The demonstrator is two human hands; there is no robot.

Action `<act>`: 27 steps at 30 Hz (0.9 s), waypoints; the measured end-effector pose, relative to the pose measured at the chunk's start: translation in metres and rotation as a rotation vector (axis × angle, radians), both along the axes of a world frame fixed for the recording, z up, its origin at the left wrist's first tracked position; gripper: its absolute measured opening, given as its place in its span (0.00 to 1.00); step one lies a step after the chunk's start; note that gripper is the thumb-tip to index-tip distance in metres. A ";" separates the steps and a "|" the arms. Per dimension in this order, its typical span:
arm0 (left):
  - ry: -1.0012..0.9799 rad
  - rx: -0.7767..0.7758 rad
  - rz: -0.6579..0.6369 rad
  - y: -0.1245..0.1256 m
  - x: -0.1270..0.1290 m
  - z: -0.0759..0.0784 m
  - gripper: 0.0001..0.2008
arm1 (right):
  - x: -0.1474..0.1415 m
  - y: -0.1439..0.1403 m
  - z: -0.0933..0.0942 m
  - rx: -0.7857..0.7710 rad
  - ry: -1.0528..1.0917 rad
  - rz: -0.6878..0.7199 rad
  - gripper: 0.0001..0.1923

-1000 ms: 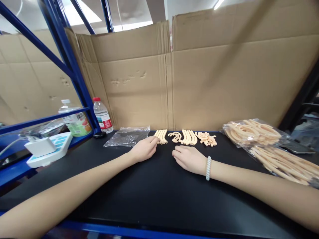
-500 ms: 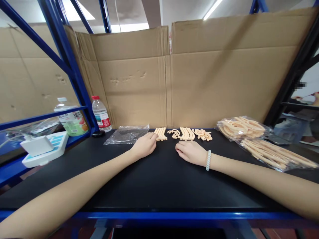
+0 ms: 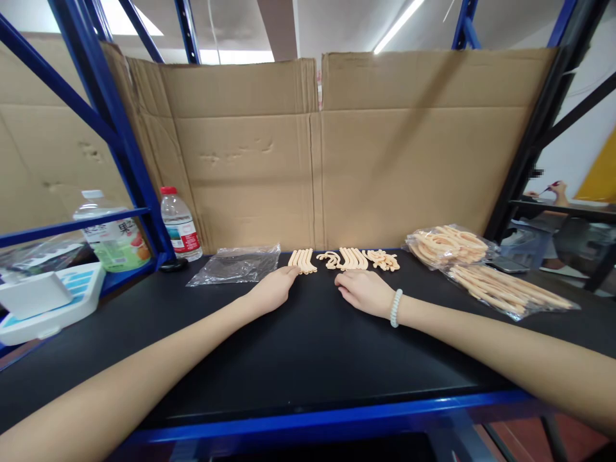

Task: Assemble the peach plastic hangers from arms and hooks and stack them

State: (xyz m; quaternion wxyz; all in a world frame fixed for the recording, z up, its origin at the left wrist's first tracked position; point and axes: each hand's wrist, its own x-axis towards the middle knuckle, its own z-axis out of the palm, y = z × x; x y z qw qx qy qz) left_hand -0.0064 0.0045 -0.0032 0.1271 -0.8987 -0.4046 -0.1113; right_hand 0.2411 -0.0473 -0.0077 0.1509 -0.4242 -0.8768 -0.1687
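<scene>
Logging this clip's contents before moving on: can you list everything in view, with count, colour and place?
curved plastic strips: one small row, peach, far middle of the table, at the left hand's fingertips
hook-shaped plastic pieces: one group, peach, right of that row
small plastic pieces: one heap, peach, further right
bagged plastic parts: two clear bags, peach contents, far right
empty plastic bag: one, clear, far left of middle
water bottle: one, clear with red cap, by the blue rack post
drink bottle: one, green label, left shelf
white device: one, white and blue, left shelf
cardboard sheets: brown, behind the table
table: one, black with blue edge
left hand: palm down, touching the strips
right hand: resting on the table, white bracelet
</scene>
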 end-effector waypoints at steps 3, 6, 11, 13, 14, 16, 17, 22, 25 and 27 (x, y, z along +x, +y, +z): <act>-0.012 0.004 0.014 -0.003 0.000 0.002 0.26 | -0.001 0.015 0.005 0.012 0.074 -0.021 0.08; -0.006 0.016 0.026 -0.007 0.001 0.005 0.24 | 0.005 0.038 0.015 -0.001 0.136 -0.093 0.09; 0.012 0.045 0.021 -0.012 0.002 0.013 0.17 | 0.022 0.072 0.033 -0.084 0.140 -0.112 0.09; 0.024 0.053 0.014 -0.013 0.002 0.014 0.13 | 0.026 0.076 0.035 -0.109 0.118 -0.097 0.09; 0.032 0.056 0.010 -0.014 0.003 0.015 0.12 | 0.026 0.076 0.034 -0.116 0.106 -0.094 0.09; 0.049 0.059 -0.001 -0.017 0.003 0.015 0.12 | 0.024 0.073 0.031 -0.122 0.086 -0.092 0.10; 0.059 0.057 -0.008 -0.019 0.003 0.015 0.12 | 0.022 0.072 0.028 -0.122 0.079 -0.093 0.11; 0.096 0.043 -0.052 -0.029 0.002 0.015 0.11 | 0.008 0.069 0.017 -0.109 0.083 -0.139 0.18; 0.072 0.061 -0.071 -0.035 0.002 0.015 0.12 | 0.002 0.068 0.016 -0.104 0.097 -0.200 0.14; 0.023 0.074 -0.070 -0.038 0.002 0.017 0.13 | -0.001 0.068 0.016 -0.106 0.110 -0.223 0.12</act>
